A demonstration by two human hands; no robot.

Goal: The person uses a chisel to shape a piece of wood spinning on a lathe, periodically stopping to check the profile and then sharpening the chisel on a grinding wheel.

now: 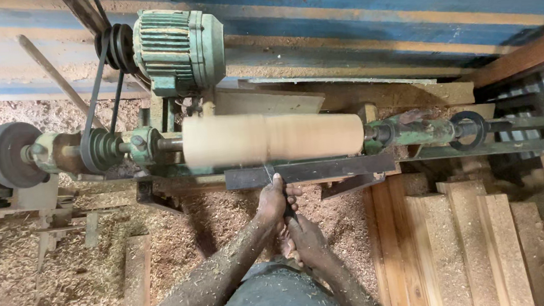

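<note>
A pale wooden cylinder [272, 136] spins, blurred, between the lathe's headstock [114, 148] and green tailstock [414, 130]. A dark metal tool rest [326, 169] runs along just below it. My left hand [275, 199] grips a turning chisel [268, 173] close to the rest, its tip against the wood near the cylinder's middle. My right hand [306, 240] grasps the chisel's handle further back, close to my body. Both forearms are dusted with wood shavings.
A green electric motor [174, 50] sits above the headstock, belted to the pulley [98, 150]. A grey grinding wheel [4, 155] is at the far left. Sawdust [66, 276] covers the floor. Stacked wooden planks [464, 248] lie at the right.
</note>
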